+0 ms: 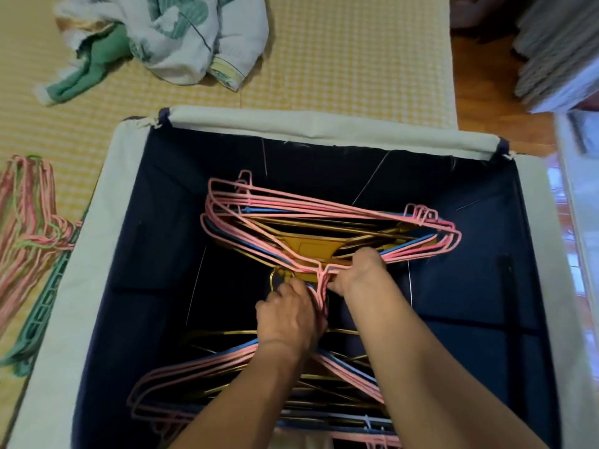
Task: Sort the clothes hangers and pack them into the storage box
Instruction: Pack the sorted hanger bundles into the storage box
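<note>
Yellow checked matting (340, 59) covers the floor, with bare wood showing at the far right. At the left edge, outside the box, a loose pile of pink and green hangers (29, 215) lies on the matting, and a green plastic hanger (42, 315) rests just beside the box wall. Farther back, a crumpled white and green cloth (155, 37) lies on the mat. The storage box (324, 124) fills the middle of the view, its rim pale fabric and its inside dark navy. Within it, a near stack of pink, blue and gold hangers (194, 380) lies flat on the bottom. The left hand (288, 319) is clenched around the gathered hooks of the far bundle of hangers (324, 218), which spreads pink, blue and gold toward the box's back wall. Just right of it, the right hand (359, 270) grips the same bundle at the neck, fingers curled over the wires, though its fingertips seem hidden behind them. Beyond the box's right wall stands what may be a pale plastic container (580, 196), too blurred to tell more.
</note>
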The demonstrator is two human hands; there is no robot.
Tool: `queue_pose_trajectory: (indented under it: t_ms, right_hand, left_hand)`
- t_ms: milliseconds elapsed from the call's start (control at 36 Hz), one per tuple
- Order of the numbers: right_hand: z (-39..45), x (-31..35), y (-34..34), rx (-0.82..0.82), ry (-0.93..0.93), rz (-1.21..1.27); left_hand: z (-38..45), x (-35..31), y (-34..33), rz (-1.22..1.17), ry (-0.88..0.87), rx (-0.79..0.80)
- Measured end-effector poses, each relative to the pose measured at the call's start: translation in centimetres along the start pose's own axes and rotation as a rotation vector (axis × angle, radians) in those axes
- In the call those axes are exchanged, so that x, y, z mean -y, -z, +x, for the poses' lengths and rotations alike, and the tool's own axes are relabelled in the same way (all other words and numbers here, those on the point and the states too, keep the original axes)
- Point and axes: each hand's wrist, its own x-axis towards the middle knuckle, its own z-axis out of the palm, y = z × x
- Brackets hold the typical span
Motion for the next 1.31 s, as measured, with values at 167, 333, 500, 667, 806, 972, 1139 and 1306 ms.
queue_pose_trajectory:
  t_ms: [167, 333, 500, 667, 806, 972, 1139, 1306]
  right_hand:
    - [0.7, -0.2, 0.3, -0.007, 0.01, -0.145]
    - [1.5, -1.2, 1.2, 0.049, 0.006, -0.199]
    - [3.3, 0.5, 0.6, 0.081, 0.068, -0.033]
    - [3.7, 0.8, 0.7, 0.09, 0.062, -0.112]
    - [3.3, 0.8, 1.8, 0.135, -0.01, -0.112]
    - [3.4, 0.2, 2.0, 0.164, -0.004, -0.089]
    - [2.8, -0.1, 1.9, 0.134, 0.06, -0.275]
    - [2.1, 0.3, 2.4, 0.151, 0.078, -0.497]
  left_hand:
    - [0.2, -0.6, -0.2, -0.108, 0.064, 0.06]
    - [0.6, -2.3, -0.4, -0.209, 0.213, 0.144]
    - [-0.1, -2.8, 0.4, -0.356, 0.222, 0.051]
    - [-0.3, -2.1, -0.2, -0.301, 0.198, 0.11]
    - [0.2, -2.4, -0.1, -0.222, 0.196, 0.109]
    - [-0.7, -2.8, -0.5, -0.089, 0.068, -0.021]
    - [0.0, -2.7, -0.5, -0.016, 0.042, -0.034]
    - [0.5, -2.7, -0.2, -0.099, 0.062, 0.043]
